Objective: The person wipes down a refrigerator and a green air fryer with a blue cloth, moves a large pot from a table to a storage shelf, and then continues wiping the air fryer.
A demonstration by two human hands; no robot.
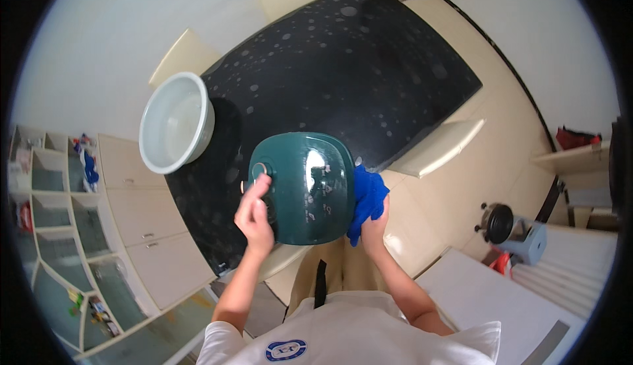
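A dark green air fryer [296, 192] lies tipped at the near edge of the black table [321, 78], its glossy face with printed icons turned up. My left hand [255, 219] is at its left side, fingers at a round knob with a copper-coloured rim [260, 169]; some fingers are bent, and whether they grip is unclear. My right hand [375, 221] holds a blue cloth [368, 199] against the air fryer's right side. The appliance hides part of the cloth.
A white plastic basin [178, 122] with what looks like water stands at the table's left edge. Cream chairs [442, 150] surround the table. Shelving [54, 216] with cabinets is at the left. A light blue stool [529, 241] stands at the right, near a white surface [494, 291].
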